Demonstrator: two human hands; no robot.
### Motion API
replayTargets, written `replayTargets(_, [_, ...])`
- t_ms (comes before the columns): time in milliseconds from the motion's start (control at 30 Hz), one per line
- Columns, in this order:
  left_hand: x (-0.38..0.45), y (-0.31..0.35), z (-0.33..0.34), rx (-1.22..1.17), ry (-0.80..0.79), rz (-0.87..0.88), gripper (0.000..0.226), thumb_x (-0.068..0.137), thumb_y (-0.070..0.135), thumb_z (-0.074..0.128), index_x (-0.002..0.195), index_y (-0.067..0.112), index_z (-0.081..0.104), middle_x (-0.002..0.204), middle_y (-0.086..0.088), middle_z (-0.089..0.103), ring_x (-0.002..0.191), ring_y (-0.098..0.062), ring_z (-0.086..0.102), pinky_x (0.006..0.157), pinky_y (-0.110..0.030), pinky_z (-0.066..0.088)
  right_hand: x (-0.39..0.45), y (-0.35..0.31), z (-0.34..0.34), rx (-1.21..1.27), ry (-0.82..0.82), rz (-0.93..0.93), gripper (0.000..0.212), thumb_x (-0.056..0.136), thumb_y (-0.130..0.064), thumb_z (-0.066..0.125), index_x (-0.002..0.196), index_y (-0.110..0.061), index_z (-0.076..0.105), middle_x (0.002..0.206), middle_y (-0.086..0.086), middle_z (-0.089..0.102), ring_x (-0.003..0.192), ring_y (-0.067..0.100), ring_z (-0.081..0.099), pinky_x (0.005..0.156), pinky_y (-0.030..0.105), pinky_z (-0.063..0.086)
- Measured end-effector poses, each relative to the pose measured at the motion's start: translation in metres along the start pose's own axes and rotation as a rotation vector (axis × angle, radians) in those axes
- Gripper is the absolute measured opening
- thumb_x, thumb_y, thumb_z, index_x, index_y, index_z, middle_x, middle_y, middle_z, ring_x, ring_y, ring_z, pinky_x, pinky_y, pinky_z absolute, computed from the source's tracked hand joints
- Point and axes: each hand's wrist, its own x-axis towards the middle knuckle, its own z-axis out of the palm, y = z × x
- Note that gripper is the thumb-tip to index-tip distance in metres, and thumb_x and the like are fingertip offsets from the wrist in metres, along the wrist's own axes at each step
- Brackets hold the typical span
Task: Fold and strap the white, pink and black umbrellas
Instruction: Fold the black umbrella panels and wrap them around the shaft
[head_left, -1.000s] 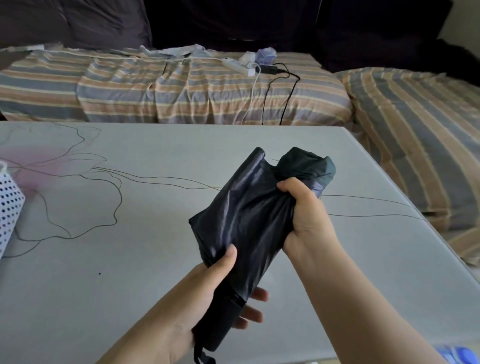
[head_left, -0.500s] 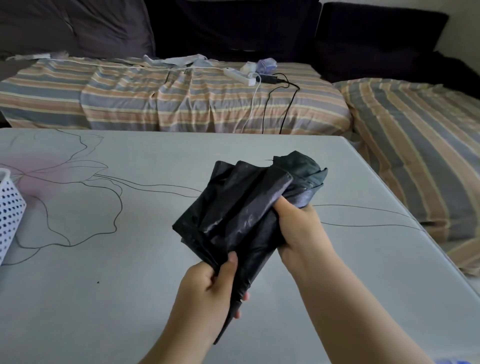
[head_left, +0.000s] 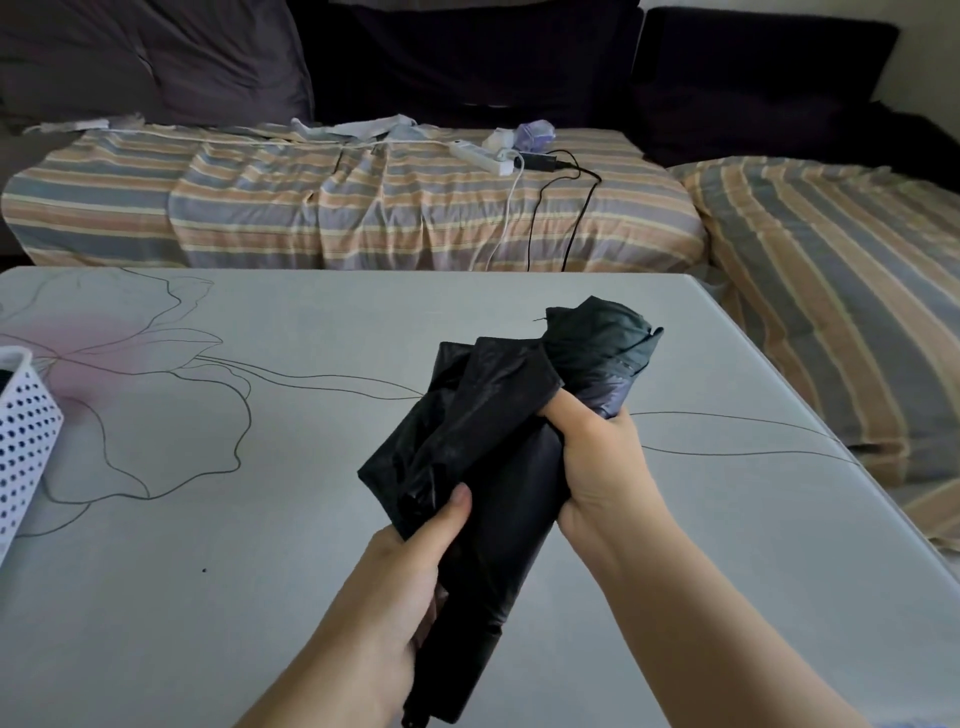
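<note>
A black folding umbrella (head_left: 498, 467) is held above the grey table (head_left: 260, 597), slanting from near me up to the right, its canopy bunched in loose folds. My left hand (head_left: 410, 577) grips the lower part near the handle, with the thumb pressing on a fold of fabric. My right hand (head_left: 597, 462) grips the canopy higher up, just below the rounded top end. The handle's end is hidden at the frame's lower edge. No white or pink umbrella is in view.
A white perforated basket (head_left: 23, 431) stands at the table's left edge. Behind the table lies a striped sofa cover (head_left: 363, 208) with a white power strip (head_left: 480, 158) and cables; a second striped cushion (head_left: 841, 270) is at the right.
The canopy folds have been gathered and turned round the shaft. My left hand has shifted from cupping the handle to gripping the fabric with the thumb on top. My right hand keeps its grip.
</note>
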Motion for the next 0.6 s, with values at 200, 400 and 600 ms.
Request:
replayTargets(200, [0.003,0.017,0.000,-0.281,0.182,0.194,0.038,0.062,0.008,0.069,0.100,0.008,0.070,0.092,-0.009,0.075,0.082,-0.022,0.073,0.075,-0.035,0.051,0.001,0.009,-0.001,-0.012,0.018,0.086,0.019,0.084,0.007,0.058,0.100,0.001,0.067,0.094,0.022,0.072,0.081,0.032,0.071,0.073,0.043,0.060])
replayTargets(400, [0.032,0.012,-0.024,-0.235,0.460,0.191,0.038,0.082,0.001,0.067,0.118,0.004,0.053,0.110,-0.019,0.067,0.075,-0.024,0.067,0.073,-0.030,0.048,0.002,0.012,-0.003,-0.097,0.098,0.132,0.015,0.084,0.003,0.061,0.095,-0.004,0.067,0.086,0.016,0.074,0.072,0.028,0.071,0.069,0.043,0.060])
replayTargets(600, [0.001,0.001,0.001,0.822,0.189,1.441,0.031,0.098,0.034,0.042,0.119,0.013,0.053,0.128,0.007,0.049,0.123,-0.011,0.047,0.104,-0.032,0.039,0.005,0.013,-0.011,-0.189,0.228,0.041,0.008,0.083,0.002,0.061,0.083,-0.006,0.060,0.065,0.008,0.066,0.057,0.022,0.064,0.049,0.024,0.051])
